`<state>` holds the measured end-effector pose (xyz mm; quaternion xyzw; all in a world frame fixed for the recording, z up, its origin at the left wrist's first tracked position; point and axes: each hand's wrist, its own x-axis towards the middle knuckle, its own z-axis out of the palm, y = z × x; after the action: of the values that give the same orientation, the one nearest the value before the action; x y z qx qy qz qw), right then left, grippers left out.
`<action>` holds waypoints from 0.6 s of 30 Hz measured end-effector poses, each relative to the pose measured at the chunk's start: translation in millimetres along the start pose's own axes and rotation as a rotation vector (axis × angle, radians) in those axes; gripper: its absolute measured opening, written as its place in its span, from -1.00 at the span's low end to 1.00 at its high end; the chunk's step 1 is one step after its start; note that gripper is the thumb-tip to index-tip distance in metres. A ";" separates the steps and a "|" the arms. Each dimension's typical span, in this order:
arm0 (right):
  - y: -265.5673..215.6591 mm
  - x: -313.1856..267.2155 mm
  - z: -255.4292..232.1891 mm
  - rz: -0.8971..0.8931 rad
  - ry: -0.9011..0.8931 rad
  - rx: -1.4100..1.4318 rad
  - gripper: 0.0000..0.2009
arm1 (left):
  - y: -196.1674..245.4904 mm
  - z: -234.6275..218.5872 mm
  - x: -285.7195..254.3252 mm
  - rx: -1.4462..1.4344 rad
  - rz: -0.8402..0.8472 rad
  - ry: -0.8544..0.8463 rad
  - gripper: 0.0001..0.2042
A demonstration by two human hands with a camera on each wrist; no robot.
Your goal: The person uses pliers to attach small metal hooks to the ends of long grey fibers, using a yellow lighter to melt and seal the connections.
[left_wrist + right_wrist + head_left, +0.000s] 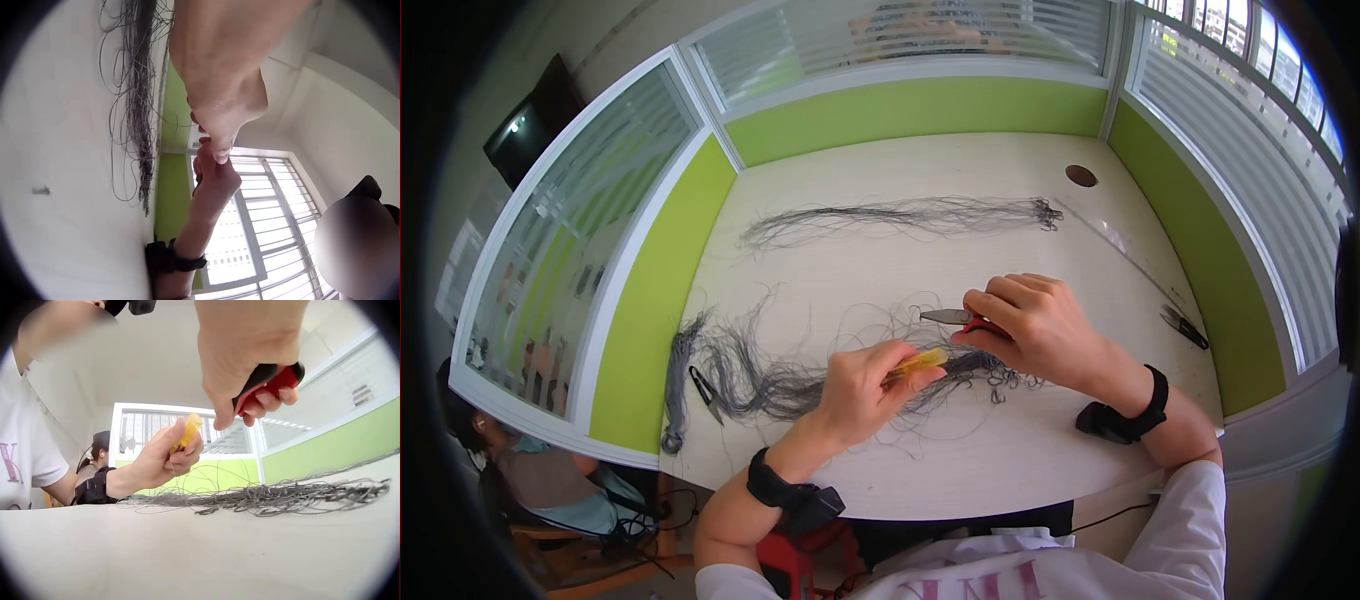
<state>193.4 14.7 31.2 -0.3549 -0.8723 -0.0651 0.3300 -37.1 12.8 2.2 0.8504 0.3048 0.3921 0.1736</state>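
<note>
My left hand (862, 392) pinches a small translucent yellow piece (917, 363) between thumb and fingers, its pale end sticking out toward the right; its exact kind is unclear. My right hand (1035, 325) grips pliers (946, 316) with red-and-black handles, their grey pointed nose aimed left. In the right wrist view the curled fingers wrap the handles (269, 387). Both hands are raised over a long tangled bundle of thin dark grey strands (785, 390). Its right end has many small loops (1000, 377). The two hands are close together, the pliers' nose just beyond the yellow piece.
A second strand bundle (900, 215) lies across the back of the desk. Black-handled snips lie at left (706, 393), with another black tool (1185, 327) at right near a clear ruler-like strip (1115, 240). Green-and-glass partitions (920, 110) enclose the desk; a cable hole (1081, 176) sits back right.
</note>
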 end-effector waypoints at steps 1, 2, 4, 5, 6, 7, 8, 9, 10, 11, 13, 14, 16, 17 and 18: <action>-0.2 -0.3 0.9 0.009 -0.011 0.006 -0.74 | -1.2 0.1 -0.5 0.064 0.049 0.020 -0.72; -0.6 0.0 1.7 0.017 -0.020 0.012 -0.75 | -1.3 -0.7 -0.7 0.064 0.049 0.019 -0.72; -3.7 0.3 4.1 0.027 0.003 0.017 -0.75 | -0.9 -2.6 -0.9 0.177 0.115 0.032 -0.72; -4.8 0.3 5.4 0.035 0.025 0.024 -0.75 | -0.7 -3.0 -1.2 0.178 0.111 0.032 -0.72; -2.5 -0.4 8.8 0.035 0.023 0.028 -0.75 | -0.7 -3.0 -1.6 0.185 0.198 -0.004 -0.71; 3.7 -1.8 14.6 0.099 0.054 -0.006 -0.75 | -0.3 -2.9 -1.7 0.192 0.286 -0.040 -0.69; 10.5 -3.6 20.2 0.167 0.087 -0.040 -0.75 | 8.9 2.8 -3.8 0.194 0.284 -0.045 -0.69; 21.8 -4.9 21.7 0.260 0.117 -0.052 -0.75 | 25.7 11.8 -6.8 0.104 0.323 -0.048 -0.69; 22.3 -6.7 19.4 0.324 0.096 0.022 -0.75 | 32.7 14.3 -7.3 0.017 0.366 -0.049 -0.70; 22.8 -5.6 14.4 0.377 0.065 0.092 -0.75 | 27.1 10.8 -3.8 0.020 0.368 -0.046 -0.70; 14.4 2.0 8.5 0.367 0.082 0.154 -0.74 | 12.3 5.3 -1.4 0.026 0.217 -0.021 -0.70; 10.8 5.1 8.4 0.367 0.126 0.218 -0.74 | 6.6 1.5 -2.5 -0.020 0.181 -0.030 -0.71; 12.8 4.1 7.1 0.396 0.096 0.286 -0.75 | 2.0 -5.8 1.9 -0.083 0.169 -0.037 -0.71; 13.9 3.7 5.4 0.417 0.054 0.350 -0.73 | 0.2 -8.0 4.3 -0.152 0.152 -0.031 -0.71; 11.5 5.0 2.0 0.420 0.058 0.351 -0.73 | -3.7 -9.4 4.6 -0.151 0.153 -0.035 -0.71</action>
<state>197.3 26.7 31.4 -0.4635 -0.7677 0.1468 0.4174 -43.4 19.1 8.7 0.8625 0.2053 0.4111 0.2121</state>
